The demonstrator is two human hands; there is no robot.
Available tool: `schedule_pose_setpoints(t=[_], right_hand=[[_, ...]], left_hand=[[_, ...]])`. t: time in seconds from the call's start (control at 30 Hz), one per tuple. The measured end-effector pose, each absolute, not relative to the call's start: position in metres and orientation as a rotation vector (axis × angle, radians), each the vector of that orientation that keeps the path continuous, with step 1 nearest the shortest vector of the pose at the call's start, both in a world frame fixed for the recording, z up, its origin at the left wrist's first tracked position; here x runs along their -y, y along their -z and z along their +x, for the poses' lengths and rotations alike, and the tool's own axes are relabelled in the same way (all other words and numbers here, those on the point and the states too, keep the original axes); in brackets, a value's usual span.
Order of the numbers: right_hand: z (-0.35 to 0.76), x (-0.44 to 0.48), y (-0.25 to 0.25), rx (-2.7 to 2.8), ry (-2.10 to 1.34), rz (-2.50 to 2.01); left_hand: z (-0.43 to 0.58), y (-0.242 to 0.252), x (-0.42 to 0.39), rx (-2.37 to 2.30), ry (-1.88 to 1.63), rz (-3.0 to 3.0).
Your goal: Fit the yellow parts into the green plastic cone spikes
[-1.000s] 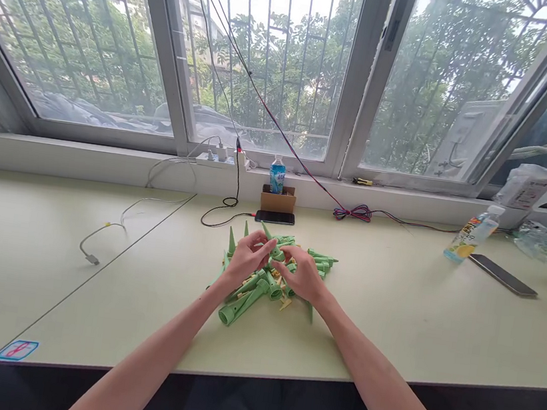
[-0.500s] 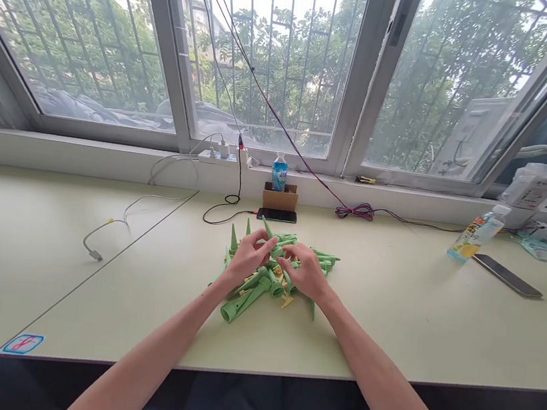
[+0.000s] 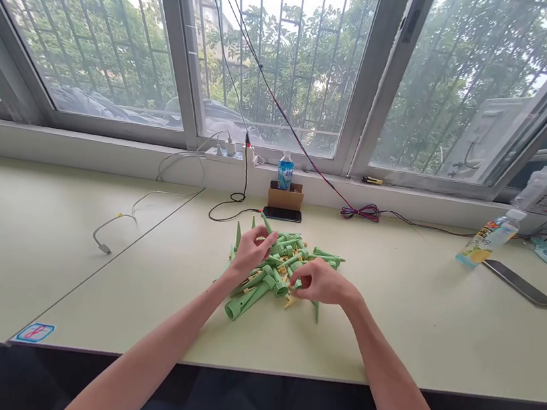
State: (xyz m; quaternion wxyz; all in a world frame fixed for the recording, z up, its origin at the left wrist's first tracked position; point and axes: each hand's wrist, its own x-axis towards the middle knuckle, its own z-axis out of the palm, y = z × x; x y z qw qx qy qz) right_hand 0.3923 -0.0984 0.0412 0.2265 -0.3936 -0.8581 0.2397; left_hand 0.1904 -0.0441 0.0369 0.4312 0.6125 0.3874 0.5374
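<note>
My left hand [image 3: 251, 252] is closed around a green plastic spike [image 3: 266, 223], its pointed tip sticking up past the fingers. Beneath both hands lies a pile of similar green hollow spikes [image 3: 240, 305], some with round open caps. Small yellow plastic pieces [image 3: 290, 301] are mixed in among them. At the right front of the pile is my right hand [image 3: 322, 282], thumb and fingers bent in a pinch close to the yellow pieces. Whatever sits between those fingertips is too small to make out.
Behind the pile, a phone [image 3: 282, 214] lies before a cardboard box [image 3: 285, 198] with a blue bottle [image 3: 285, 171]. Rightward are a tilted drink bottle [image 3: 489, 240], another phone [image 3: 520, 283] and a coiled cable [image 3: 361, 211]. A white cable [image 3: 104, 248] lies left.
My right hand has moved away from the left hand, down and right to the pile's right front. My left hand keeps the green spike. The other person's hand at far right has left view.
</note>
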Motion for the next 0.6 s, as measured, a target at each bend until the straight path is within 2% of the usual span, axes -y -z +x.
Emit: schedule_pose_setpoints(t=[0.6], right_hand=[[0.372, 0.103, -0.030, 2.552, -0.484, -1.048]], left_hand=[[0.190, -0.036, 0.050, -0.949, -1.251, 1.603]])
